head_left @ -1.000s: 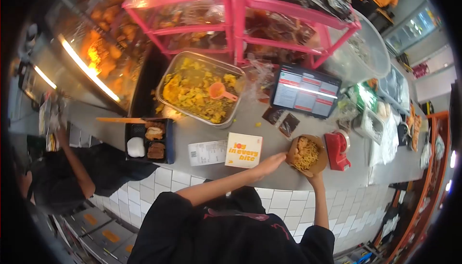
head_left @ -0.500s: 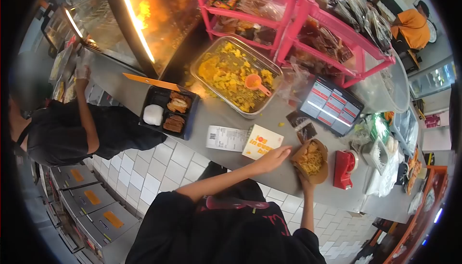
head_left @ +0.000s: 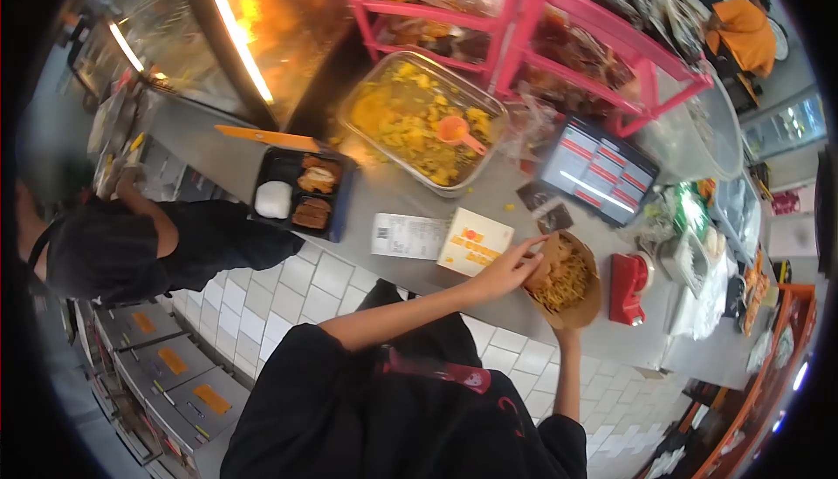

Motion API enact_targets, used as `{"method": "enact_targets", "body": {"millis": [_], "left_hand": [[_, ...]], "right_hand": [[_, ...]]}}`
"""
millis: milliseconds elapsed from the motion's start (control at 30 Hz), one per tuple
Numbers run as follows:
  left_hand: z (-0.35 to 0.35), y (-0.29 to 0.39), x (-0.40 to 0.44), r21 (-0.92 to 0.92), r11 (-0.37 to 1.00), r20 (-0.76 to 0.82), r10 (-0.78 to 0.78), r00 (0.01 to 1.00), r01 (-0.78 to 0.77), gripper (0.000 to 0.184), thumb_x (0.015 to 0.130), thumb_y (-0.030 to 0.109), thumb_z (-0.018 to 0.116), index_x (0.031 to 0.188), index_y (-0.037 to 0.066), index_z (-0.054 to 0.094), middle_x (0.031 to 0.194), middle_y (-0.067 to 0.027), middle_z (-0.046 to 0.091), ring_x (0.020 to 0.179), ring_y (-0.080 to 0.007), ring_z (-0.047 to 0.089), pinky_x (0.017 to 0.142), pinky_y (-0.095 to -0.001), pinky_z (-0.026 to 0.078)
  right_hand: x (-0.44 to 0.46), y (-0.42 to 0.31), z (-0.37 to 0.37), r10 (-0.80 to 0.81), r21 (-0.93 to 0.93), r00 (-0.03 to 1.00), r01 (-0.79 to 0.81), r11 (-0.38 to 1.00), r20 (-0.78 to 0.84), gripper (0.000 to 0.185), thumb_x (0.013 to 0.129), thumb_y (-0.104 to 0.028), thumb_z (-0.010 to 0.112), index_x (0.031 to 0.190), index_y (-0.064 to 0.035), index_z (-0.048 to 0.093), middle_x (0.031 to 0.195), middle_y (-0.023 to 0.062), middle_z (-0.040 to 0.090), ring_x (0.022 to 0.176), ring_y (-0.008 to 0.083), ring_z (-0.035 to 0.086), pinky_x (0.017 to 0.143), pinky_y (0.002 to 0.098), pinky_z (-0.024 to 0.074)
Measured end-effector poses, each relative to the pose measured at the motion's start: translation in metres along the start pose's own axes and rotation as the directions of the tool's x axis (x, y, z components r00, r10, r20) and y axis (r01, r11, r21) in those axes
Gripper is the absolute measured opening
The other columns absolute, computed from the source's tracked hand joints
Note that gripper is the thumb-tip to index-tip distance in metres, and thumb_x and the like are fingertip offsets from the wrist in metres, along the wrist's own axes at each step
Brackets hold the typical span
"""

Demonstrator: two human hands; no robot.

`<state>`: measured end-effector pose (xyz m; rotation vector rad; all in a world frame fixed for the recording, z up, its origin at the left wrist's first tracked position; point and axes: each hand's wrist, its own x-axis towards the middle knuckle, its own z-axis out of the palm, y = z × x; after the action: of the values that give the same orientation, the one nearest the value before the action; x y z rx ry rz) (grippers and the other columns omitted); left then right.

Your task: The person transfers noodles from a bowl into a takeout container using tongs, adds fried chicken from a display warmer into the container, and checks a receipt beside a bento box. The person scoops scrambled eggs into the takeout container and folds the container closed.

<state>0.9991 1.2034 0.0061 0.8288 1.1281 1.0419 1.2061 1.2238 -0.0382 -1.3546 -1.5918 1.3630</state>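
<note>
A brown paper food box [head_left: 569, 280] filled with noodles is tilted open at the counter's front edge. My right hand [head_left: 567, 336] supports it from below, its fingers mostly hidden behind the box. With bent fingers, my left hand [head_left: 511, 271] grips the box's left flap. Just left of that hand, a small closed white box with orange and yellow lettering [head_left: 476, 242] lies partly on a printed receipt [head_left: 408, 235]. Further left sits an open black meal box [head_left: 301, 195] with white rice and browned pieces of food.
A metal tray [head_left: 423, 121] of yellow food holds an orange scoop [head_left: 454, 130]. Beyond are a tablet [head_left: 598, 169], pink racks [head_left: 524, 60] and a lit glass cabinet [head_left: 288, 25]. A red tape dispenser [head_left: 627, 289] stands right. A co-worker [head_left: 131, 243] works at left; another person [head_left: 742, 34] is far right.
The noodle box has tilted and opened wider toward me, and my left hand has come onto its flap. The co-worker's arm at left has lowered.
</note>
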Motion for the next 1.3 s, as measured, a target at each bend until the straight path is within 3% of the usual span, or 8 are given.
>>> {"method": "enact_targets", "body": {"millis": [133, 300, 433, 600, 767, 833, 1033, 1300], "left_hand": [[-0.067, 0.048, -0.068, 0.278, 0.96, 0.025, 0.012, 1.0, -0.019, 0.049, 0.096, 0.032, 0.033, 0.142, 0.021, 0.02, 0.115, -0.0204, 0.047, 0.11, -0.0262, 0.047, 0.097, -0.0332, 0.034], [-0.179, 0.045, -0.164, 0.119, 0.988, -0.359, 0.134, 0.924, -0.097, 0.051, 0.097, 0.033, 0.029, 0.14, 0.006, 0.022, 0.136, -0.0141, 0.035, 0.126, -0.0226, 0.033, 0.105, -0.0314, 0.022], [-0.292, 0.043, -0.251, -0.032, 0.995, -0.647, 0.051, 0.761, -0.094, 0.053, 0.097, 0.035, 0.03, 0.139, 0.003, 0.024, 0.137, -0.0115, 0.036, 0.127, -0.0209, 0.033, 0.105, -0.0309, 0.024], [-0.433, 0.049, -0.318, -0.269, 0.945, -0.716, -0.066, 0.694, -0.187, 0.051, 0.096, 0.038, 0.031, 0.137, 0.007, 0.029, 0.136, -0.0086, 0.038, 0.126, -0.0194, 0.035, 0.102, -0.0335, 0.031], [-0.522, 0.041, -0.306, -0.354, 0.911, -0.685, -0.097, 0.722, -0.213, 0.048, 0.096, 0.036, 0.03, 0.135, 0.007, 0.032, 0.137, -0.0065, 0.036, 0.125, -0.0193, 0.036, 0.103, -0.0357, 0.031], [-0.545, 0.019, -0.296, -0.346, 0.917, -0.677, -0.097, 0.73, -0.199, 0.048, 0.096, 0.036, 0.03, 0.134, 0.007, 0.032, 0.137, -0.0062, 0.036, 0.125, -0.0192, 0.036, 0.103, -0.0357, 0.031], [-0.561, 0.0, -0.272, -0.328, 0.924, -0.569, -0.029, 0.822, -0.195, 0.05, 0.094, 0.037, 0.036, 0.135, 0.009, 0.032, 0.135, -0.0053, 0.039, 0.124, -0.02, 0.037, 0.104, -0.0366, 0.031], [-0.48, 0.023, -0.247, -0.36, 0.923, -0.494, -0.066, 0.867, -0.135, 0.049, 0.095, 0.034, 0.034, 0.136, 0.009, 0.028, 0.135, -0.0059, 0.038, 0.124, -0.02, 0.038, 0.104, -0.0361, 0.031]], "right_hand": [[-0.003, -0.107, 0.07, -0.078, 0.371, 0.997, 0.075, 0.926, -0.007, 0.1, 0.061, -0.022, 0.081, 0.136, -0.0025, 0.017, 0.133, 0.0154, 0.03, 0.124, 0.026, 0.034, 0.1, 0.0389, 0.0329], [0.012, -0.135, 0.199, -0.558, -0.3, 0.694, 0.709, 0.638, 0.455, 0.116, 0.047, -0.022, 0.087, 0.135, -0.0005, 0.015, 0.125, 0.0191, 0.032, 0.118, 0.0353, 0.034, 0.099, 0.0412, 0.0305], [0.005, -0.171, 0.365, -0.681, 0.219, 0.554, 0.676, 0.704, 0.479, 0.114, 0.051, -0.025, 0.086, 0.136, 0.0005, 0.013, 0.128, 0.0219, 0.028, 0.12, 0.0356, 0.031, 0.102, 0.0395, 0.0273], [-0.001, -0.194, 0.534, -0.547, 0.347, 0.529, 0.434, 0.831, 0.648, 0.109, 0.054, -0.025, 0.083, 0.134, 0.0023, 0.014, 0.127, 0.0242, 0.028, 0.12, 0.0395, 0.032, 0.104, 0.0422, 0.0259], [0.017, -0.175, 0.622, -0.535, 0.179, 0.566, 0.564, 0.806, 0.627, 0.111, 0.055, -0.032, 0.082, 0.133, 0.005, 0.012, 0.132, 0.0275, 0.024, 0.125, 0.0434, 0.025, 0.105, 0.0442, 0.0247], [0.025, -0.162, 0.627, -0.521, -0.087, 0.524, 0.756, 0.649, 0.674, 0.111, 0.058, -0.04, 0.079, 0.134, 0.0068, 0.012, 0.135, 0.0299, 0.02, 0.129, 0.0441, 0.018, 0.106, 0.0422, 0.0249], [0.016, -0.199, 0.517, -0.503, -0.037, 0.599, 0.665, 0.746, 0.623, 0.074, 0.073, -0.028, 0.071, 0.129, 0.0021, 0.034, 0.127, 0.0237, 0.038, 0.121, 0.0389, 0.036, 0.1, 0.0382, 0.0344], [-0.046, -0.121, 0.324, -0.286, -0.53, 0.955, 0.206, 0.823, -0.074, 0.026, 0.079, -0.005, 0.06, 0.105, -0.0018, 0.055, 0.102, 0.0172, 0.049, 0.098, 0.0323, 0.048, 0.084, 0.0382, 0.0396]]}}
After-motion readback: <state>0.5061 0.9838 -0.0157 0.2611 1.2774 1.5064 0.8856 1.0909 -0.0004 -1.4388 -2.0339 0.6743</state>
